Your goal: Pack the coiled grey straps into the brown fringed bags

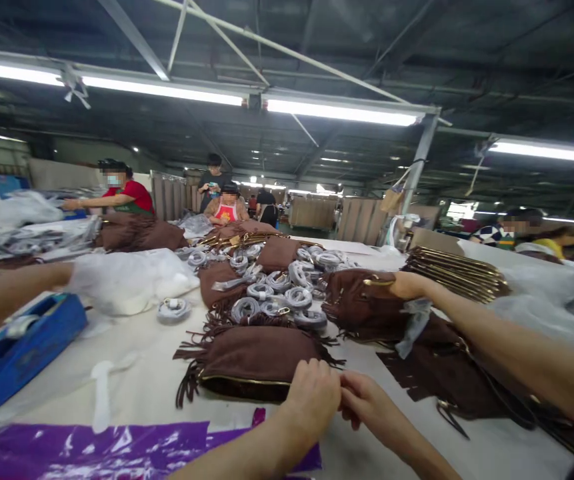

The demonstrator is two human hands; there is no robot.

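Brown soft-fabric pouch [261, 350] noted lower centre of frame | left hand [314, 387] and right hand [365, 397] held together at its right end, grip cannot be told | risk: loose brown strip fringe [187, 375] could be snagged in gold metal zip [247, 382] if pulled.

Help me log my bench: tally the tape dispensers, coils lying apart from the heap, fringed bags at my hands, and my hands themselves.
Blue tape dispenser: 1
Lone coil: 1
Brown fringed bag: 1
Left hand and right hand: 2
Total: 5
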